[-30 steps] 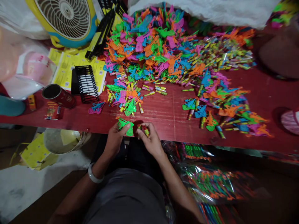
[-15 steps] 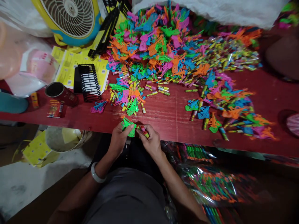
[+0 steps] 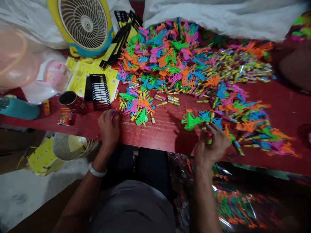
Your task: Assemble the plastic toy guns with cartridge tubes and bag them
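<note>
My right hand [image 3: 213, 142] is closed on a green plastic toy [image 3: 191, 121] with an orange tip, held just above the table at the left end of the right-hand row. A small yellow-wrapped tube [image 3: 209, 139] shows between its fingers. At the table's front left, my left hand [image 3: 109, 129] curls its fingers round a small pink and blue plastic toy [image 3: 113, 113], mostly hidden by the fingers. Between the hands lies a little heap of toys and tubes, topped by a green mesh toy [image 3: 141, 117].
A large pile of coloured toys [image 3: 167, 55] and many wrapped tubes [image 3: 243, 66] cover the back. To the left stand a fan [image 3: 85, 24], a black rack [image 3: 100, 92], a dark red can [image 3: 73, 102] and a teal bottle [image 3: 20, 108]. A bucket [image 3: 70, 147] sits below the edge.
My hands have parted from in front of me. The right carried the green toy and tube right to the row; the left let go of the green toy and moved left to the pink and blue one.
</note>
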The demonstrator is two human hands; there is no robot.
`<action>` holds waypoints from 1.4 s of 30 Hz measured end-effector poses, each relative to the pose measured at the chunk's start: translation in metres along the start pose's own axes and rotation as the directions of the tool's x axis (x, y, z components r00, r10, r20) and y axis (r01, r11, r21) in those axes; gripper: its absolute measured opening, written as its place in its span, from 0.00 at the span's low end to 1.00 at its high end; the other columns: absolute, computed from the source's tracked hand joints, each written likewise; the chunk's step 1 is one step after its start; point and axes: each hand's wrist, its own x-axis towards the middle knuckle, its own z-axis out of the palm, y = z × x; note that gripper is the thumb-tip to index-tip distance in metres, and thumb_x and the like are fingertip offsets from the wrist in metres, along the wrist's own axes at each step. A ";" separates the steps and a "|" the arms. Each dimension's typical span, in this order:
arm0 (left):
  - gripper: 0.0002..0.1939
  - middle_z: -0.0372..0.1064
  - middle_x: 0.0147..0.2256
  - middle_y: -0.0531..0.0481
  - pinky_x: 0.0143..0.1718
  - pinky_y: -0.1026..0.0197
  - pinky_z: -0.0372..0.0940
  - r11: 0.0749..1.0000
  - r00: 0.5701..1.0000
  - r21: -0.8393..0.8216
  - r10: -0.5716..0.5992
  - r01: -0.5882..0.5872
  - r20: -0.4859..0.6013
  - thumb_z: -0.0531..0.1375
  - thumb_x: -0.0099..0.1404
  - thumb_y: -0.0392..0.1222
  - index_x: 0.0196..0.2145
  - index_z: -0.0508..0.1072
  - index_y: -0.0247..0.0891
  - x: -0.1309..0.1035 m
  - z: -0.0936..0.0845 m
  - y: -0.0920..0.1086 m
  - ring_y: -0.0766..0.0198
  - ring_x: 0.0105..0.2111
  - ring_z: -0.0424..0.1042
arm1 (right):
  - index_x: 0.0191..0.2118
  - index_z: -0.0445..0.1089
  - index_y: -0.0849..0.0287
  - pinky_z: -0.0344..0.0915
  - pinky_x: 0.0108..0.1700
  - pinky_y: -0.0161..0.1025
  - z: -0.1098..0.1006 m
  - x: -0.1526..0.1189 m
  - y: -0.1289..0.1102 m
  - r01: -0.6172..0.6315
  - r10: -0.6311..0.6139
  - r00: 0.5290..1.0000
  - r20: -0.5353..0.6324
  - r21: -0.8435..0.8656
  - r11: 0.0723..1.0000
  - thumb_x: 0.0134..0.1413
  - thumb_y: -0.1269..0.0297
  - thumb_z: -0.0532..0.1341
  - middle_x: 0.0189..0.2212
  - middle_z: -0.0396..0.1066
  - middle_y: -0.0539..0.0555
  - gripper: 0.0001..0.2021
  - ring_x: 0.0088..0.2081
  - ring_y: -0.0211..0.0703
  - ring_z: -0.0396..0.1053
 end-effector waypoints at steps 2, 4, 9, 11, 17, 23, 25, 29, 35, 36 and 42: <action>0.20 0.65 0.56 0.29 0.60 0.33 0.53 0.970 0.998 0.238 -0.054 0.057 -0.017 0.61 0.67 0.41 0.54 0.70 0.30 0.015 -0.011 -0.021 0.39 0.58 0.61 | 0.47 0.75 0.58 0.67 0.55 0.58 0.007 -0.002 0.000 -0.025 0.024 0.999 0.027 0.031 0.999 0.64 0.57 0.56 0.45 0.76 0.63 0.15 0.50 0.56 0.73; 0.22 0.67 0.53 0.28 0.57 0.32 0.55 0.938 0.995 0.340 -0.089 0.067 0.050 0.66 0.63 0.42 0.52 0.71 0.28 0.019 -0.017 -0.032 0.38 0.55 0.63 | 0.48 0.74 0.57 0.71 0.50 0.53 0.021 -0.019 -0.016 -0.132 0.097 0.974 0.206 0.162 0.978 0.63 0.57 0.56 0.43 0.76 0.61 0.15 0.44 0.53 0.75; 0.23 0.73 0.41 0.42 0.48 0.49 0.65 0.970 0.959 0.165 -0.211 0.181 0.190 0.71 0.56 0.45 0.47 0.72 0.34 -0.003 -0.015 -0.028 0.51 0.43 0.71 | 0.53 0.70 0.55 0.72 0.51 0.47 0.059 -0.069 -0.078 -0.294 -0.023 0.778 0.628 0.396 0.870 0.62 0.62 0.57 0.49 0.76 0.58 0.15 0.48 0.49 0.76; 0.17 0.73 0.38 0.46 0.45 0.52 0.64 0.965 0.933 0.078 -0.262 0.250 0.245 0.69 0.56 0.46 0.42 0.73 0.37 -0.013 -0.014 -0.019 0.54 0.40 0.71 | 0.54 0.68 0.55 0.72 0.52 0.46 0.066 -0.077 -0.093 -0.294 -0.084 0.742 0.665 0.435 0.851 0.62 0.62 0.58 0.49 0.76 0.58 0.15 0.48 0.49 0.76; 0.19 0.75 0.36 0.49 0.45 0.56 0.65 0.632 0.772 -0.501 -0.262 0.590 0.579 0.68 0.54 0.53 0.37 0.74 0.38 -0.035 -0.011 0.018 0.59 0.37 0.72 | 0.51 0.72 0.54 0.72 0.50 0.44 0.067 -0.079 -0.103 -0.263 -0.174 0.734 0.656 0.511 0.818 0.63 0.65 0.58 0.48 0.77 0.57 0.12 0.48 0.49 0.75; 0.21 0.78 0.36 0.49 0.45 0.57 0.65 0.434 0.705 -0.572 -0.259 0.696 0.660 0.73 0.50 0.51 0.38 0.78 0.37 -0.051 -0.004 0.037 0.61 0.36 0.73 | 0.49 0.75 0.53 0.74 0.44 0.41 0.061 -0.077 -0.097 -0.351 -0.125 0.722 0.680 0.516 0.781 0.62 0.64 0.60 0.41 0.79 0.53 0.11 0.41 0.47 0.77; 0.20 0.78 0.36 0.49 0.45 0.58 0.65 0.441 0.701 -0.566 -0.251 0.697 0.667 0.72 0.52 0.51 0.37 0.78 0.36 -0.053 -0.005 0.037 0.61 0.36 0.73 | 0.49 0.75 0.53 0.74 0.45 0.42 0.059 -0.074 -0.093 -0.359 -0.091 0.726 0.682 0.488 0.796 0.62 0.64 0.60 0.40 0.79 0.53 0.12 0.40 0.46 0.77; 0.16 0.76 0.32 0.51 0.43 0.59 0.64 0.503 0.695 -0.531 -0.219 0.682 0.685 0.71 0.54 0.52 0.33 0.77 0.37 -0.054 -0.007 0.038 0.63 0.34 0.71 | 0.51 0.75 0.53 0.70 0.55 0.45 0.058 -0.066 -0.086 -0.249 -0.187 0.743 0.643 0.524 0.815 0.57 0.73 0.58 0.49 0.78 0.54 0.18 0.51 0.48 0.75; 0.14 0.77 0.35 0.50 0.45 0.59 0.65 0.497 0.708 -0.553 -0.197 0.669 0.679 0.70 0.55 0.50 0.34 0.77 0.38 -0.057 -0.005 0.040 0.62 0.36 0.72 | 0.51 0.75 0.51 0.71 0.55 0.45 0.059 -0.065 -0.085 -0.194 -0.226 0.744 0.628 0.527 0.827 0.57 0.75 0.57 0.49 0.78 0.54 0.20 0.51 0.47 0.75; 0.14 0.77 0.35 0.50 0.45 0.59 0.65 0.498 0.709 -0.555 -0.191 0.666 0.679 0.70 0.56 0.50 0.35 0.77 0.38 -0.057 -0.004 0.040 0.62 0.36 0.72 | 0.51 0.75 0.51 0.71 0.55 0.45 0.060 -0.065 -0.086 -0.197 -0.217 0.748 0.628 0.522 0.830 0.58 0.74 0.58 0.49 0.78 0.54 0.18 0.51 0.47 0.75; 0.13 0.76 0.33 0.51 0.44 0.59 0.65 0.510 0.697 -0.539 -0.185 0.671 0.693 0.69 0.58 0.49 0.34 0.77 0.37 -0.056 -0.003 0.037 0.64 0.33 0.71 | 0.49 0.76 0.50 0.73 0.53 0.45 0.061 -0.069 -0.088 -0.230 -0.172 0.753 0.635 0.499 0.836 0.60 0.70 0.61 0.46 0.79 0.53 0.14 0.49 0.48 0.77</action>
